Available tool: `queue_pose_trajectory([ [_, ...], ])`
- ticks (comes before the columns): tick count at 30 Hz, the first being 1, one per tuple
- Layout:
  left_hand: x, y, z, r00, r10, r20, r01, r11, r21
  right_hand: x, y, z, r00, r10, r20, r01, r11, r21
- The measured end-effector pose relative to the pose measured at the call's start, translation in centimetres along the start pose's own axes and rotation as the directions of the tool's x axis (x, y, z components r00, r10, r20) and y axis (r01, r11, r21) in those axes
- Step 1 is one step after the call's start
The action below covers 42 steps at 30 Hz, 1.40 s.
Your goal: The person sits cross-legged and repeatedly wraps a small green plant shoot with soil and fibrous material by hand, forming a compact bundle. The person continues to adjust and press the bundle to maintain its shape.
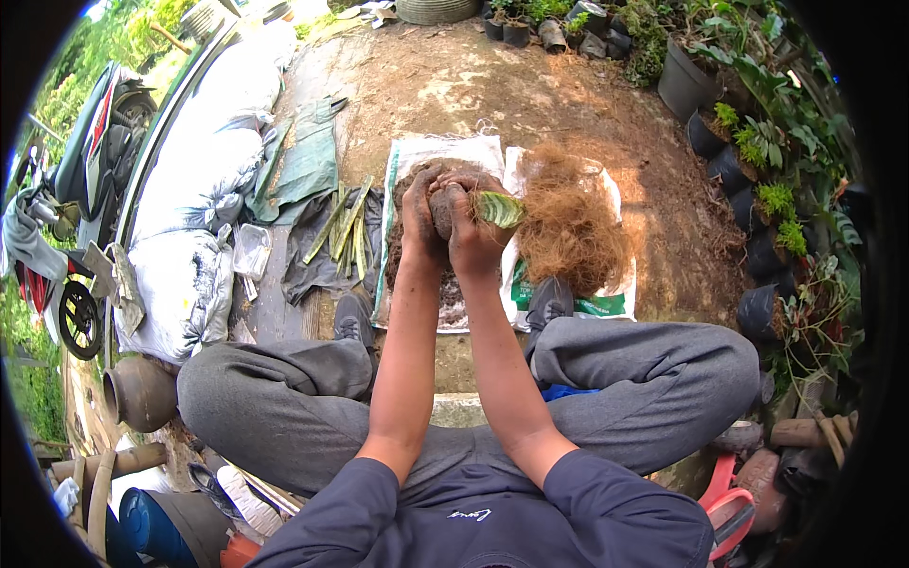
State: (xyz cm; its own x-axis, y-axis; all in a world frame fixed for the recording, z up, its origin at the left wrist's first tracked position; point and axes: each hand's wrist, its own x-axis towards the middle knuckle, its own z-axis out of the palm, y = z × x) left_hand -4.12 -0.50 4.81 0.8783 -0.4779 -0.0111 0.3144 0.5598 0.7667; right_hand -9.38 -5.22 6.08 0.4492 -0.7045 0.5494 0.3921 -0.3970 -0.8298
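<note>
My left hand and my right hand are cupped together around a ball of dark soil. A green leaf cutting with pale bands sticks out to the right, beside my right hand's fingers. How it joins the soil ball is hidden by that hand. Both hands are smeared with soil. Beneath them lies a flattened white sack with loose dark soil on it. On a second white and green sack, just right, sits a heap of brown coconut fibre.
Long green cut strips lie on black plastic at the left, near a clear plastic container. Filled white sacks line the left side. Potted plants edge the right. A clay pot rests by my left knee.
</note>
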Motion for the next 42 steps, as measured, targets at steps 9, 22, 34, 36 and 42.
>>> queue_pose_trajectory([
  [9, 0.4, -0.7, 0.0, 0.967, -0.240, 0.086, 0.253, 0.937, -0.240, 0.0, 1.0, -1.1, 0.997, -0.059, 0.046, 0.054, 0.993, 0.104],
  [22, -0.1, -0.5, -0.3, 0.999, 0.014, 0.040, -0.017, 0.998, 0.062, -0.7, 0.9, 0.0, 0.993, 0.115, -0.037, -0.114, 0.993, 0.040],
  [34, 0.2, -1.1, 0.8, 0.934, -0.358, -0.005, 0.350, 0.916, -0.196, -0.5, 5.7, -1.8, 0.971, 0.231, -0.065, -0.212, 0.952, 0.221],
  [36, 0.3, -1.0, 0.9, 0.922, -0.387, -0.031, 0.377, 0.912, -0.161, -0.5, 6.3, -1.9, 0.956, 0.278, -0.088, -0.252, 0.940, 0.232],
  [42, 0.5, -0.7, 0.3, 0.967, -0.256, 0.000, 0.251, 0.947, -0.201, -1.0, 2.7, -1.5, 0.996, -0.086, 0.002, 0.084, 0.963, -0.257],
])
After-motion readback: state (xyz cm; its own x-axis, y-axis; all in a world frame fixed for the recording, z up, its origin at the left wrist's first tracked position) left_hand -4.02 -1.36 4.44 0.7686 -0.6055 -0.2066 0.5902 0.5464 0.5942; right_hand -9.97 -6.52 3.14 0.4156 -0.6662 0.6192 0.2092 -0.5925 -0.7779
